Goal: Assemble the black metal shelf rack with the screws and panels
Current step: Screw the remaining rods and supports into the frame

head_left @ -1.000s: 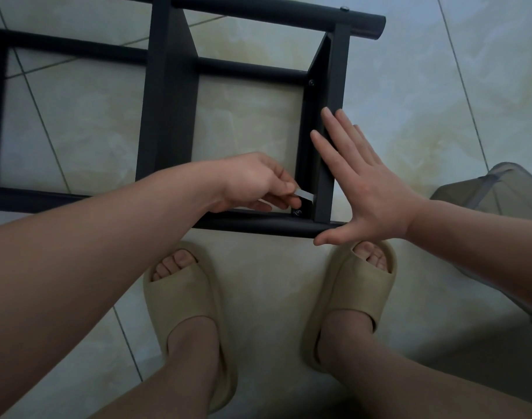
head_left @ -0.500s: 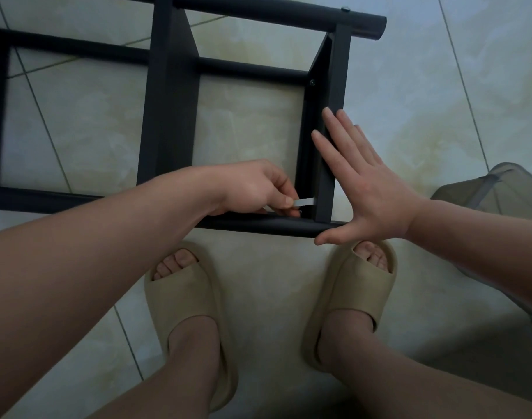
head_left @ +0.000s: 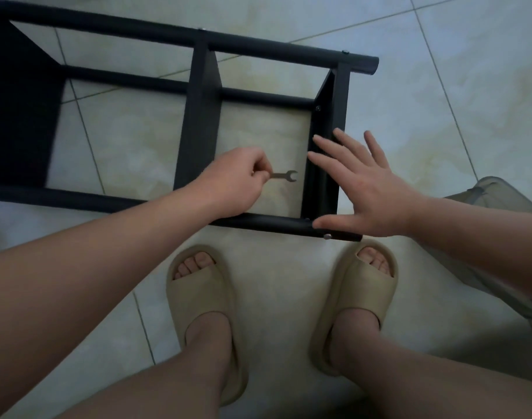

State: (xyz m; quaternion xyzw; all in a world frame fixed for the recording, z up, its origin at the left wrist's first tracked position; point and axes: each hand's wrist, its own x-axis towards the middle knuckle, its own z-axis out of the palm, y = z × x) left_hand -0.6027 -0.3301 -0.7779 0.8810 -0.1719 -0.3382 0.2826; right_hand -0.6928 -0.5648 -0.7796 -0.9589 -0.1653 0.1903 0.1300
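Note:
The black metal shelf rack [head_left: 201, 122] lies on its side on the tiled floor, its tubes and panels joined. My left hand [head_left: 237, 179] pinches a small flat wrench [head_left: 284, 175] by its handle, held over the floor inside the frame, apart from the metal. My right hand [head_left: 361, 189] is spread flat with fingers apart against the end panel [head_left: 328, 122], thumb along the near tube [head_left: 273, 222]. A screw head [head_left: 327, 236] shows on the near tube's end, another screw [head_left: 318, 108] on the end panel.
My two feet in beige slides, the left foot [head_left: 204, 297] and right foot [head_left: 361, 297], stand just in front of the near tube. A grey-green translucent container [head_left: 494, 201] sits at the right edge. Pale floor tiles lie all around.
My left hand has pulled the wrench back from the corner joint by the end panel to open air inside the frame. The view has shifted, showing more of the rack.

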